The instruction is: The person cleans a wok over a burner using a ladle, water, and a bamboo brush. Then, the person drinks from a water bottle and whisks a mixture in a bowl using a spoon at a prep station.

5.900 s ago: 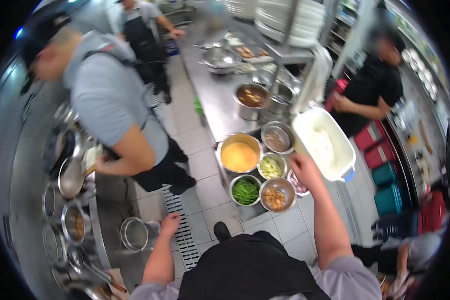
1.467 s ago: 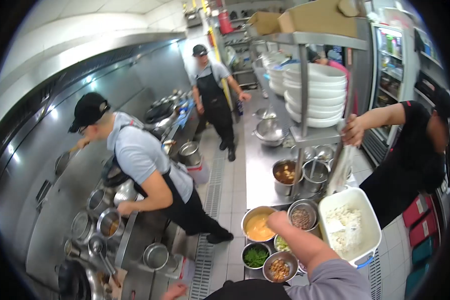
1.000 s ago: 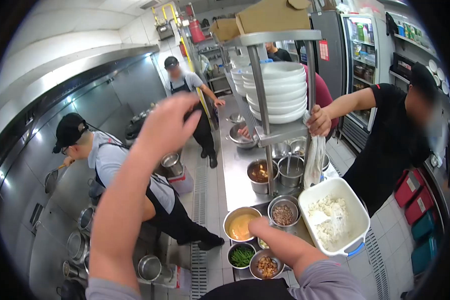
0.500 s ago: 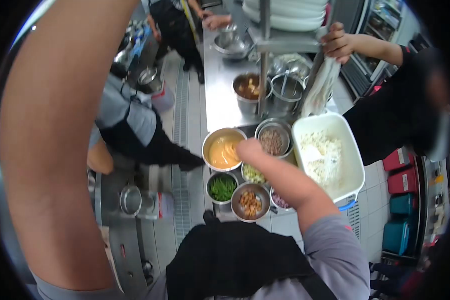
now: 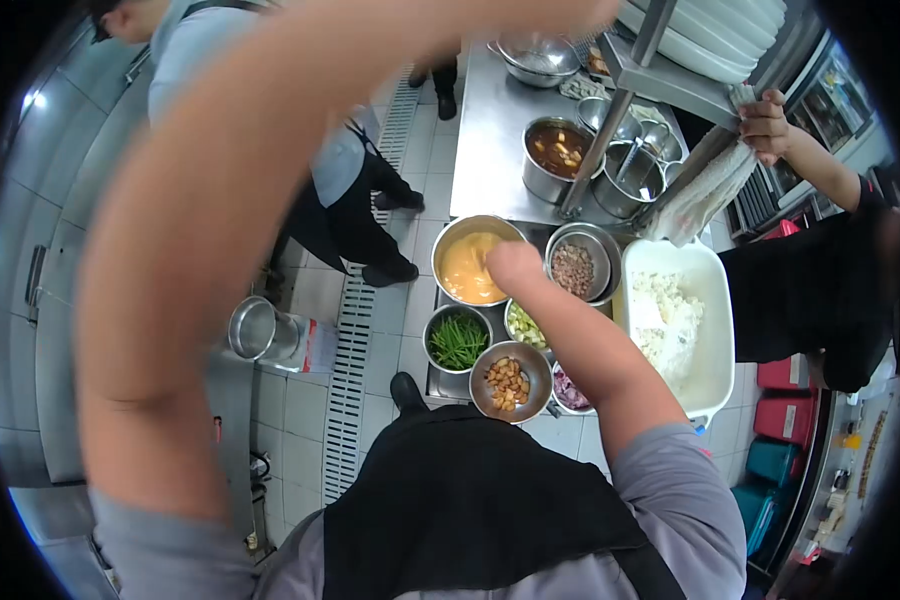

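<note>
My right hand [image 5: 515,267] is closed at the right rim of a metal pot [image 5: 438,255] of yellow-orange liquid; whatever it grips is hidden. My left arm [image 5: 170,260] is raised across the upper left, its hand [image 5: 585,10] cut off by the top edge near the shelf, fingers not showing. Around the right hand stand a bowl of chopped greens [image 5: 458,340], a bowl of browned chunks [image 5: 507,384], a bowl of pale green dice [image 5: 527,326], a bowl of chopped purple onion [image 5: 571,390] and a bowl of brown minced pieces [image 5: 572,270].
A white tub [image 5: 712,390] with white crumbly food stands to the right. Behind are a pot of brown sauce [image 5: 560,150], another pot [image 5: 630,178] and a shelf [image 5: 670,85] with stacked white dishes [image 5: 705,40]. A co-worker's hand [image 5: 767,128] holds a cloth [image 5: 710,185]; another person [image 5: 340,185] stands left.
My view has shifted, so the bowls appear farther right. My left arm has swung toward the top middle. My right hand stays closed at the yellow pot. The person at left has moved.
</note>
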`<act>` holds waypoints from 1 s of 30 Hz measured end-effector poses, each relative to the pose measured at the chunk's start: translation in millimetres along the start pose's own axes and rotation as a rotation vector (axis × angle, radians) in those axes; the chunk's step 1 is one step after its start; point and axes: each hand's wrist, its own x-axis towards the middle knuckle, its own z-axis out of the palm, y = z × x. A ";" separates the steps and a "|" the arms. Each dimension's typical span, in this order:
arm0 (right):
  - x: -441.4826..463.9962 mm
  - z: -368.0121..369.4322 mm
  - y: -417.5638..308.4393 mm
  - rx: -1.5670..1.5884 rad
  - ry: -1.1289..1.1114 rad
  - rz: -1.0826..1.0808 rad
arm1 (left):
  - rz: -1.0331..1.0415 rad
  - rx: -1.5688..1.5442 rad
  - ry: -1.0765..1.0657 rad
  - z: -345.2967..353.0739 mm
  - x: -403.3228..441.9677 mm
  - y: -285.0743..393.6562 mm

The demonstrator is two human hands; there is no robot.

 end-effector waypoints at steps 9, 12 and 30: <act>-2.3 5.5 -6.6 0.102 -0.080 -0.018 | -0.999 -0.583 -0.942 93.7 -437.2 154.7; -17.6 -33.3 7.0 -0.042 -0.225 0.014 | -1.355 -0.596 -1.331 78.3 -568.7 251.5; 6.5 30.7 -11.1 0.032 -0.440 0.113 | -1.620 -0.810 -0.899 160.1 -750.7 170.6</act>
